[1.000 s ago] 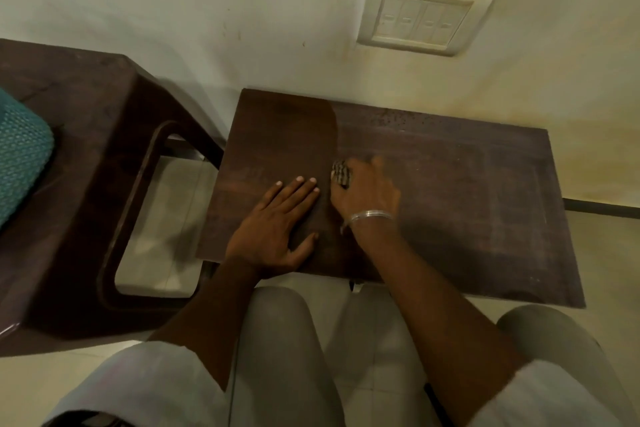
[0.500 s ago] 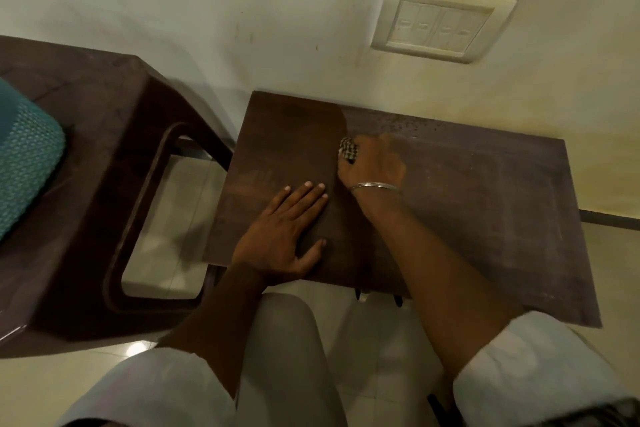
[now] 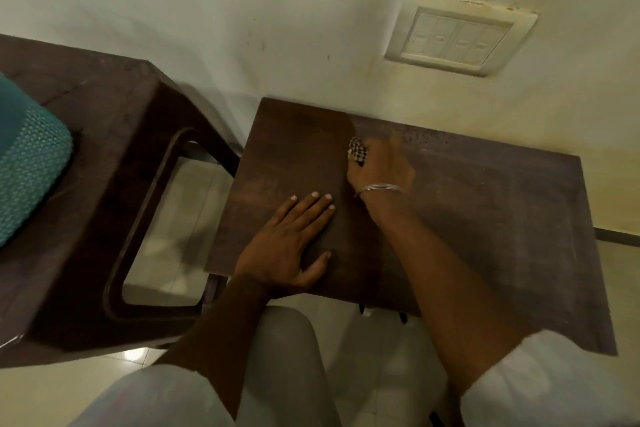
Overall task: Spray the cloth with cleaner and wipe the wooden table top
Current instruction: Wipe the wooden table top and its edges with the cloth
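Your arms partly hide the near edge of your dark brown wooden worktop (image 3: pixel 485 218). Your left hand (image 3: pixel 287 250) lies spread flat on it. Your blurred right hand (image 3: pixel 384 170) grips a small checked cloth (image 3: pixel 356 152), mostly covered, near the far edge.

This looks like a room in a home: a stained cream wall (image 3: pixel 242 10) carries a switch plate (image 3: pixel 457 36) far right, with pale floor tiles (image 3: pixel 169 218), a wooden table (image 3: pixel 502 236) and a brown plastic chair (image 3: pixel 104 166) at left

A bunched checkered cloth (image 3: pixel 357 152) rests on the dark-brown wooden table top (image 3: pixel 485 218), near its far edge.
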